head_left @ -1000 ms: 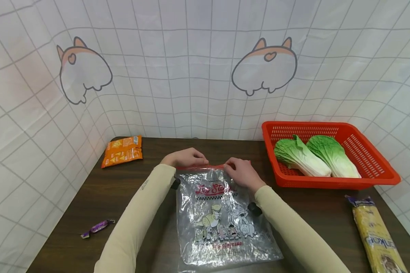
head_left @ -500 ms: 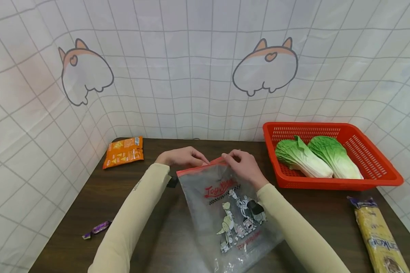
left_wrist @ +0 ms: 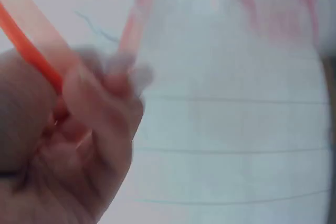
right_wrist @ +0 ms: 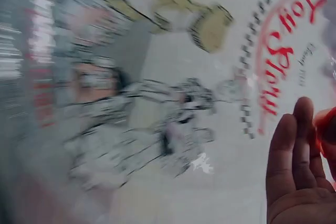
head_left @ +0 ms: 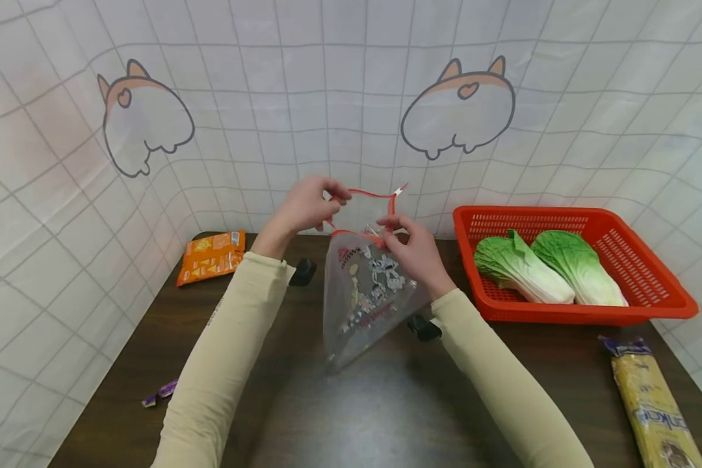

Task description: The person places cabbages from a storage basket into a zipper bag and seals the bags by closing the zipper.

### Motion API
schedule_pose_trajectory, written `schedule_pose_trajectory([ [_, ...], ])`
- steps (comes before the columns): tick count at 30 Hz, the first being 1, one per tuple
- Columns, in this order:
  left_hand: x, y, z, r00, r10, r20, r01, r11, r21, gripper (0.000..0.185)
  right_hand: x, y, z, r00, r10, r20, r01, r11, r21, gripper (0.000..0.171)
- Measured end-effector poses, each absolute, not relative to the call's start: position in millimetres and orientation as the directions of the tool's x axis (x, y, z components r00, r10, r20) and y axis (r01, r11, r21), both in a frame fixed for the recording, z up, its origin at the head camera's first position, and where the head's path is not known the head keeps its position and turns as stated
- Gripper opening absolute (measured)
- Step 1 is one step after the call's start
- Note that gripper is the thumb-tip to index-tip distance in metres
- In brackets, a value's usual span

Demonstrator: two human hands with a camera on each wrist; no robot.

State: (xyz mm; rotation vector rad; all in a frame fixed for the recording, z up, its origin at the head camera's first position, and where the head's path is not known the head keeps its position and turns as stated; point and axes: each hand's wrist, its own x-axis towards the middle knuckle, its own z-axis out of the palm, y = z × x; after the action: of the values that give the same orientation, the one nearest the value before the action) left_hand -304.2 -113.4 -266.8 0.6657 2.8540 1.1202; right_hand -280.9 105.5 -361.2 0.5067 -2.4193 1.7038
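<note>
A clear plastic zip bag (head_left: 339,305) with a red zip rim and printed cartoon figures hangs above the table, its mouth spread apart. The left hand (head_left: 307,205) pinches the left side of the rim. Lower and to the right, the right hand (head_left: 415,250) pinches the near rim on its right side. A white slider (head_left: 398,192) sits at the rim's far right corner. In the left wrist view the red strip (left_wrist: 29,51) passes into the curled, blurred left fingers. Red "Toy Story" lettering on the bag (right_wrist: 157,103) fills much of the right wrist view.
Two Chinese cabbages (head_left: 526,268) lie in a red basket (head_left: 585,314) at the back right. A yellow noodle-like packet (head_left: 649,396) lies at the right edge. An orange snack bag (head_left: 212,257) and a purple-wrapped candy (head_left: 162,393) are on the left of the dark table (head_left: 351,422).
Both hands have lifted the bag from the table, the left rising higher. The bag's mouth has been pulled apart, and its body now hangs bunched and tilted.
</note>
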Motion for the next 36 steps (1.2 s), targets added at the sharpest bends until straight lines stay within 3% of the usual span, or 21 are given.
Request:
schedule_pose_trajectory([
  [3, -289, -103, -247, -0.883, 0.350, 0.312, 0.465, 0.739, 0.488, 0.029, -283, 100, -356, -0.926, -0.187, 0.329, -0.370, 0.271, -0.889, 0.029],
  [8, -264, -82, -240, -0.769, 0.377, 0.516, 0.537, 0.819, 0.201, 0.031, -284, 97, -353, -0.929, -0.182, 0.321, -0.359, 0.244, -0.901, 0.033],
  [11, -257, -72, -255, -0.752, 0.424, 0.504, 0.539, 0.837, 0.099, 0.030, -287, 102, -358, -0.927, -0.208, 0.312, -0.367, 0.333, -0.869, 0.032],
  [14, -259, -65, -281, -0.789, 0.477, 0.387, 0.531, 0.847, 0.038, 0.029, -294, 108, -370, -0.929, -0.260, 0.264, -0.362, 0.487, -0.795, 0.036],
  [19, -266, -60, -318, -0.845, 0.486, 0.222, 0.505, 0.863, 0.033, 0.022, -297, 115, -382, -0.924, -0.347, 0.159, -0.372, 0.730, -0.573, 0.043],
  [24, -268, -59, -329, -0.876, 0.403, 0.265, 0.425, 0.905, 0.031, 0.022, -295, 120, -387, -0.930, -0.356, 0.093, -0.366, 0.863, -0.349, 0.032],
  [27, -268, -59, -329, -0.874, 0.388, 0.293, 0.422, 0.905, 0.059, 0.027, -294, 122, -388, -0.945, -0.322, 0.058, -0.319, 0.865, -0.386, 0.033],
  [33, -268, -54, -334, -0.843, 0.423, 0.332, 0.487, 0.862, 0.138, 0.026, -296, 118, -389, -0.935, -0.351, 0.050, -0.295, 0.693, -0.658, 0.057],
  [36, -268, -52, -336, -0.830, 0.430, 0.357, 0.510, 0.843, 0.171, 0.025, -296, 113, -391, -0.927, -0.366, 0.081, -0.317, 0.651, -0.689, 0.060],
])
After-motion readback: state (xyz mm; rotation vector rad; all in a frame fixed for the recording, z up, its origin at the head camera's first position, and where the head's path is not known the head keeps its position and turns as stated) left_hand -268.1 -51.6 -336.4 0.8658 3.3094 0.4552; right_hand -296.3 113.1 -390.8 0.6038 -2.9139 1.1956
